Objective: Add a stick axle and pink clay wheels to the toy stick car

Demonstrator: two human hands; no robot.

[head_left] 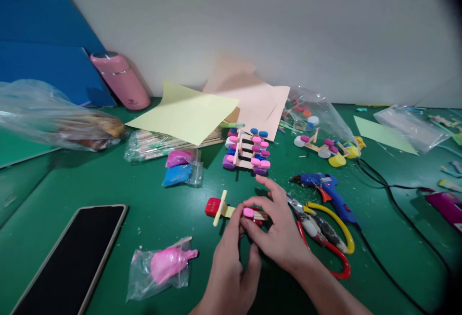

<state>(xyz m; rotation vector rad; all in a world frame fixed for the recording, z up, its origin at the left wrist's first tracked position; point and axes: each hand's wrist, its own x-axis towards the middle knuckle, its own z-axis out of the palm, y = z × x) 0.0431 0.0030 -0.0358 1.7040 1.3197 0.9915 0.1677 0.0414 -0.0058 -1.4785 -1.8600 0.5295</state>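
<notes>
Both of my hands meet over a small craft-stick model (228,212) lying on the green table. It has a red clay lump (212,206) at its left end and a pale stick set crosswise near it. A small pink clay piece (249,212) sits on its right part. My right hand (279,230) pinches this piece between thumb and index finger, its other fingers raised. My left hand (233,262) has its fingertips closed on the model at the pink piece's left side. The model's underside is hidden by my fingers.
Scissors (317,228) and a blue glue gun (328,187) lie to the right, its cord trailing. Finished stick models (247,153) stand ahead. A phone (72,262) and bagged pink clay (168,264) lie left. Behind are paper sheets (187,112) and a pink bottle (122,81).
</notes>
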